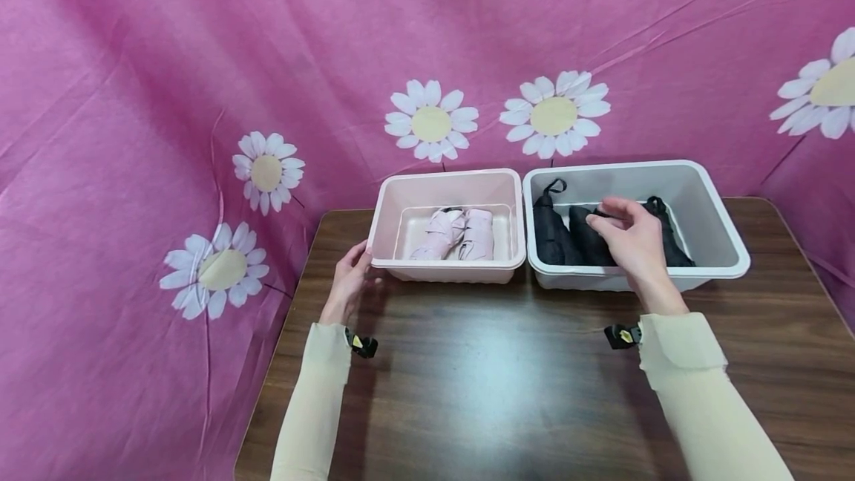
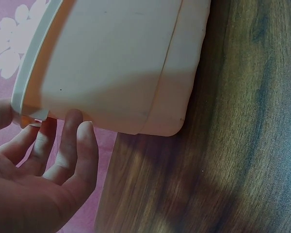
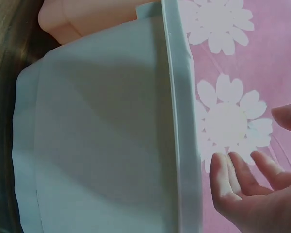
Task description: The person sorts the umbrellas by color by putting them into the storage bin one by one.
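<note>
At the left end of a pink plastic bin (image 1: 447,273), my left hand (image 1: 349,277) grips the rim, thumb over it and fingers beneath, as the left wrist view shows. Two pale pink rolled bundles (image 1: 477,234), which look like folded umbrellas, lie inside. My right hand (image 1: 634,240) hovers over the grey bin (image 1: 708,214) with loosely bent fingers and a gap between thumb and fingertips; nothing is held. Under and around it lie several black bundles (image 1: 553,232) with wrist loops, apparently folded umbrellas, partly hidden by the hand. The right wrist view shows this hand (image 3: 262,194) above the rim.
Both bins stand side by side at the back of a brown wooden table (image 1: 481,384). Behind them hangs a pink cloth (image 1: 334,36) printed with white daisies. Each wrist wears a black strap with a small camera (image 1: 623,336).
</note>
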### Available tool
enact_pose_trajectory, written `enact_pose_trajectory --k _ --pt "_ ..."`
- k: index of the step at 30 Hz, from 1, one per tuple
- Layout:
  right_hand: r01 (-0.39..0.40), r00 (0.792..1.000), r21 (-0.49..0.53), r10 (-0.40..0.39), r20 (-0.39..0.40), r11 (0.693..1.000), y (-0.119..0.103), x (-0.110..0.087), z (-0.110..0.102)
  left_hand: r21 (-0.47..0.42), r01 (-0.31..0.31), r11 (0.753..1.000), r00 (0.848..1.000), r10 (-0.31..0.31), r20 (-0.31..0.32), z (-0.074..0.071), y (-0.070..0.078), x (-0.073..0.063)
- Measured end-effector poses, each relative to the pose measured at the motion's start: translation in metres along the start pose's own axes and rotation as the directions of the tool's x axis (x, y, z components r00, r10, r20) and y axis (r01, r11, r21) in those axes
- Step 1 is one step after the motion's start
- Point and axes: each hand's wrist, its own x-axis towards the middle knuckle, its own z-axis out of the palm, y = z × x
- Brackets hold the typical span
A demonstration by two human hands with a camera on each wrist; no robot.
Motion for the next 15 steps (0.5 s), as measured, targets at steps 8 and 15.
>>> enact_pose_trajectory --k 8,15 --pt "0.056 0.998 0.177 -0.051 -0.031 0.983 0.0 0.0 -0.001 0.003 0.01 1.0 1.0 -0.01 -0.017 -0.004 0.0 0.001" --pt "0.081 0.997 0.191 -0.081 -0.009 0.978 -0.002 -0.003 -0.02 -0.002 0.02 1.0 1.0 -0.02 -0.022 -0.008 -0.001 -0.001"
